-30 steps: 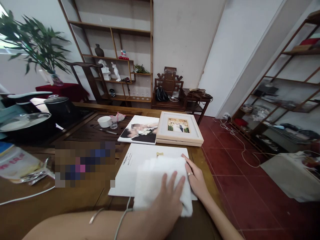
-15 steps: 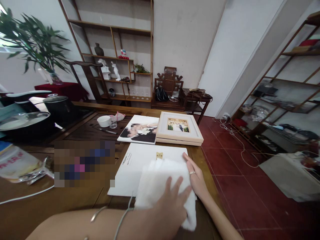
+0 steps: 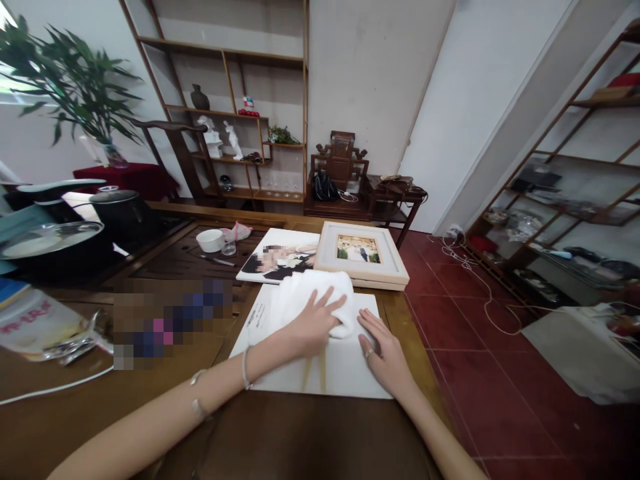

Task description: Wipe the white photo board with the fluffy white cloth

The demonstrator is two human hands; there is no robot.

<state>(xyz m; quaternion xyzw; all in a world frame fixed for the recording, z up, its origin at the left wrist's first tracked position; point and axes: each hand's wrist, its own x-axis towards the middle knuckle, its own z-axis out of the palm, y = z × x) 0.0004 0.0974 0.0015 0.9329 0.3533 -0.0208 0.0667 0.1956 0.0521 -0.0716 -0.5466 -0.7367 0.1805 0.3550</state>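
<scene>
A white board (image 3: 280, 373) lies flat on the wooden table, with small print at its upper left and two blurred yellowish strips near its front edge. My left hand (image 3: 315, 327) holds a folded white cloth (image 3: 305, 293) against the board's far part, fingers spread over it. The cloth hides some of the board and overlaps the near edge of the picture beyond. Wearing a ring, my right hand (image 3: 383, 353) rests flat on the board's right side with its fingers stretched out, apart from the cloth.
Behind the board are a photo panel (image 3: 260, 267) and a pale framed photo (image 3: 395, 267). A white bowl (image 3: 210, 241), a lidded pan (image 3: 50, 250) and a printed bag (image 3: 35, 327) stand to the left. The table's right edge drops to red floor tiles (image 3: 480, 380).
My left hand has pushed the cloth away from me, from the board's near right to its far part. The near part now shows. My right hand has shifted slightly nearer and lies flatter on the board.
</scene>
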